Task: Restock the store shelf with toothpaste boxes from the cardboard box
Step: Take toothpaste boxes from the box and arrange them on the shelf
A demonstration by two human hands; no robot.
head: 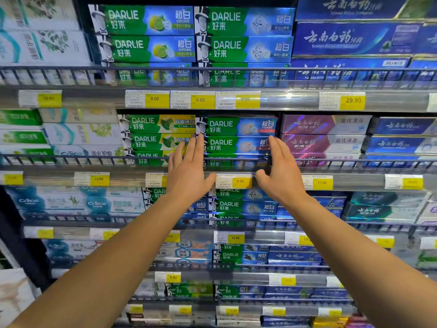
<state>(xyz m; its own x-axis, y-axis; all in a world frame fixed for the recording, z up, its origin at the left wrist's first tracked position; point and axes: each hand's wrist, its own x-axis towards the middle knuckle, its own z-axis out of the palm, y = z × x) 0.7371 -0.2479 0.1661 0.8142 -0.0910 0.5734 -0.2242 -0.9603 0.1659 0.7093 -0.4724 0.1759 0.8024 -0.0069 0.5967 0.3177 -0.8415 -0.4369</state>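
Head view: both hands, fingers straight, flank a stack of green-and-blue Darlie toothpaste boxes [237, 144] on the middle shelf [132, 179], left hand [188, 169] covering the stack's left end, right hand [280, 171] its right, lowest box blurred behind the wire rail [71, 159].

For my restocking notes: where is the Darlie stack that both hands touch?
Head view, centre: the Darlie stack sits between the left hand and right hand, above the 9.00 price tag.

Bright, even store light; glare on the price strips [295, 100]; edges bow and blur, lower shelves [236, 301] soft.
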